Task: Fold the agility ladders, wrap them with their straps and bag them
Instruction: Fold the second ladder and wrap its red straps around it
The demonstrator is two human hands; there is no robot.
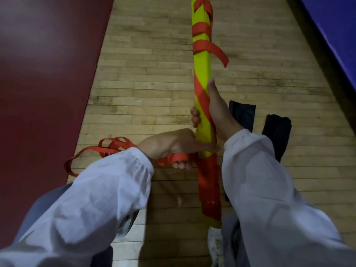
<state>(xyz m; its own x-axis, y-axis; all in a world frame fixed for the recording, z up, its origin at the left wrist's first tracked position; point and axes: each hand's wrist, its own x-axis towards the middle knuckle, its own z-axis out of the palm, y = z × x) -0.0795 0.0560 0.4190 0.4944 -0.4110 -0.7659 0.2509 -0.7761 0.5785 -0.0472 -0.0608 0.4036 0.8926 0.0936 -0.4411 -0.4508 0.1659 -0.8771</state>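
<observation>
A folded agility ladder (202, 68), a long bundle of yellow rungs, runs from the top of the view down to my knees, wound with orange strap. My right hand (215, 112) grips the bundle at its middle, thumb up along its right side, fingertips showing on the left. My left hand (171, 146) holds the orange strap (107, 148) just left of the bundle's lower part and touches the bundle. The loose strap trails in loops to the left over the floor. A free strap end (221, 53) curls off the upper right of the bundle.
Wooden floor (144, 83) lies under everything. A dark red mat (44, 74) fills the left side, a blue mat (335, 29) the upper right. Two black bags (243, 114) (277, 132) lie on the floor right of my right hand. My knees and shoes are at the bottom.
</observation>
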